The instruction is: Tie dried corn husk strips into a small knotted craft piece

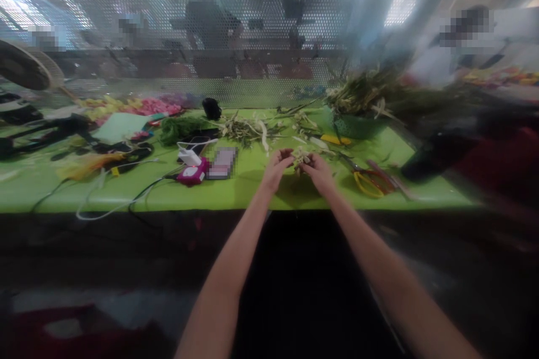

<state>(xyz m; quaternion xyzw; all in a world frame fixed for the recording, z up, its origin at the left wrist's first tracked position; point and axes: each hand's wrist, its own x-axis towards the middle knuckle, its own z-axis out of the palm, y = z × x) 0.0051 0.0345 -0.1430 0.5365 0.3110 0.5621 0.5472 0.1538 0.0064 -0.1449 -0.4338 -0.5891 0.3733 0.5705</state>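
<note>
Between my two hands is a small pale green-beige flower-like piece of leafy strips (300, 156), held just above the front of the green table. My right hand (320, 171) pinches it from the right with thumb and fingers. On its other side, the curled fingers and thumb of my left hand (278, 167) close on its left edge. Blur hides the fine detail of the grip. Just beyond the hands lie loose pale strips (264, 136) and a yellow-handled tool (336, 139). Yellow-handled scissors (367, 182) rest to the right of my right hand.
A green basket (357, 127) heaped with dry stalks stands at the back right. Left of my hands are a phone (222, 162) and a pink power strip (193, 171) with trailing cables. Pink and yellow flowers (155, 105) lie farther back. People are beyond the mesh screen.
</note>
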